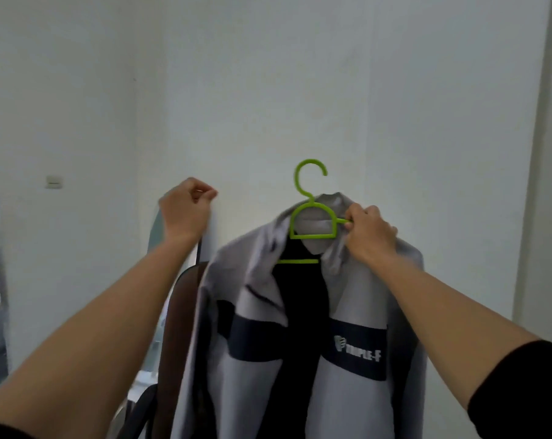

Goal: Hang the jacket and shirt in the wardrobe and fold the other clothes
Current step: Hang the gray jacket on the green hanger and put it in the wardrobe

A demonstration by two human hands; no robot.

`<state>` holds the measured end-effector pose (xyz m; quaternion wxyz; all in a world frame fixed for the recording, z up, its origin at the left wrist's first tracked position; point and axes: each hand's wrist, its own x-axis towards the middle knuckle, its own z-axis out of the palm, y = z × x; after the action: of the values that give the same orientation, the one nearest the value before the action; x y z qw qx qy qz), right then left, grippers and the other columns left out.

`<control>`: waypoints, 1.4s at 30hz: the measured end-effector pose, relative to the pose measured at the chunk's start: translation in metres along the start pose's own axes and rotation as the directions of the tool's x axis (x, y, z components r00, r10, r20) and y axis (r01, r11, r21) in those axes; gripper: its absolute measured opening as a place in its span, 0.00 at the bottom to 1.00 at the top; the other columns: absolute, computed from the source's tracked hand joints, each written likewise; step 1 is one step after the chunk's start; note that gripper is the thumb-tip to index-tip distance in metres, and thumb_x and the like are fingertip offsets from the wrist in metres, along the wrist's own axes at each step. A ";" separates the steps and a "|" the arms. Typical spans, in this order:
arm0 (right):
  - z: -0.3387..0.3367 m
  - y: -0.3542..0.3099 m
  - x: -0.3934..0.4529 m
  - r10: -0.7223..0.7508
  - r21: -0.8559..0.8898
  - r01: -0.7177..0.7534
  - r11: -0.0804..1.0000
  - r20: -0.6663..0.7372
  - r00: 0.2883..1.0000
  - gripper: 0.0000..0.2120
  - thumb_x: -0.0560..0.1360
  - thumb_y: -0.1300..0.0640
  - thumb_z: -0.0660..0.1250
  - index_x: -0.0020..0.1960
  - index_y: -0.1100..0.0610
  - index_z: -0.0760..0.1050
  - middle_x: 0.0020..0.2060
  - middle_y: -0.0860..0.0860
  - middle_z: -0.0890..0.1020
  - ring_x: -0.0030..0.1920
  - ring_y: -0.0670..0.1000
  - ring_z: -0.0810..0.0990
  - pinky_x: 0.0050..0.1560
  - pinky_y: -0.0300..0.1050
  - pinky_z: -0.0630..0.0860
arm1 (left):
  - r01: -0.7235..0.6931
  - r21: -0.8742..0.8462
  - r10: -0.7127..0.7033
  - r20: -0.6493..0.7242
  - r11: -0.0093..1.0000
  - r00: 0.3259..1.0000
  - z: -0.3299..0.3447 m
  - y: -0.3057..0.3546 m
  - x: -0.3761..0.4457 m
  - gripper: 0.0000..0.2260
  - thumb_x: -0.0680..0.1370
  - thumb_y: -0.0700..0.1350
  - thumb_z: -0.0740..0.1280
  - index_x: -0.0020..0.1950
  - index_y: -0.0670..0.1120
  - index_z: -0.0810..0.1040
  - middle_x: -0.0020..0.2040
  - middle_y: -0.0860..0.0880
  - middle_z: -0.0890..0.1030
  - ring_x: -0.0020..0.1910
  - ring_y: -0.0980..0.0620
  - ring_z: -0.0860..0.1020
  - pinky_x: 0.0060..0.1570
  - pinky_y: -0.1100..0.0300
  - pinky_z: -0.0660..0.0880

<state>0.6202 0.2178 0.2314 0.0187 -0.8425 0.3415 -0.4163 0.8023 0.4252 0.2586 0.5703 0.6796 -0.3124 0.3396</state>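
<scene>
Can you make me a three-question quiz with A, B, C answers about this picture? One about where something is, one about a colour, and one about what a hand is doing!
1. Where is the hanger's hook?
A. Over a rail
B. Free in the air before the white wall
C. On a door handle

2. What colour is the plastic hanger?
A. Lime green
B. Red
C. Black

3. What is the right hand doing?
A. Hanging open
B. Lying flat on the wall
C. Gripping the jacket and hanger

Answers:
1 B: the hook of the lime green plastic hanger touches nothing, with only the white wall behind it.
2 A: its hook and bars are bright green.
3 C: the right hand curls its fingers round the hanger's end and the collar of the light grey jacket with dark navy bands. The left hand pinches the jacket's other side.
</scene>
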 end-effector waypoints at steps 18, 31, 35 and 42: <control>-0.029 -0.023 0.002 -0.152 -0.155 0.131 0.979 -0.129 0.980 0.12 0.78 0.48 0.59 0.53 0.50 0.79 0.64 0.49 0.70 0.70 0.51 0.57 0.68 0.66 0.49 | -0.273 0.005 0.247 0.413 0.962 0.877 0.080 0.050 -0.046 0.06 0.78 0.41 0.62 0.47 0.42 0.78 0.46 0.40 0.82 0.47 0.39 0.77 0.42 0.56 0.65; -0.044 -0.002 0.009 0.151 0.039 -0.146 0.989 -0.234 0.960 0.12 0.78 0.50 0.60 0.46 0.55 0.80 0.49 0.57 0.80 0.51 0.61 0.77 0.58 0.57 0.69 | -0.353 -0.186 0.393 0.574 0.917 0.718 0.067 0.060 -0.066 0.21 0.81 0.56 0.50 0.72 0.51 0.67 0.70 0.50 0.71 0.69 0.50 0.68 0.68 0.60 0.62; -0.052 0.011 0.015 0.065 0.104 -0.030 0.994 -0.361 0.930 0.10 0.78 0.50 0.61 0.50 0.54 0.78 0.49 0.56 0.80 0.50 0.61 0.77 0.53 0.54 0.70 | -0.443 -0.195 0.462 0.610 0.875 0.644 0.073 0.055 -0.038 0.23 0.77 0.51 0.55 0.73 0.61 0.60 0.62 0.44 0.77 0.63 0.46 0.73 0.65 0.54 0.67; -0.070 0.092 -0.017 -0.311 -0.208 0.299 0.931 -0.022 0.950 0.48 0.67 0.35 0.68 0.73 0.40 0.38 0.55 0.56 0.73 0.53 0.58 0.73 0.53 0.55 0.71 | -0.495 -0.198 0.529 0.430 0.846 0.732 0.100 0.070 -0.037 0.23 0.78 0.38 0.60 0.67 0.61 0.70 0.41 0.49 0.71 0.45 0.44 0.75 0.47 0.48 0.74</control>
<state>0.5115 0.1749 0.2367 -0.1411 -0.8711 0.2474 -0.4000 0.7349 0.3169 0.2562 0.3853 0.6081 -0.6269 0.2979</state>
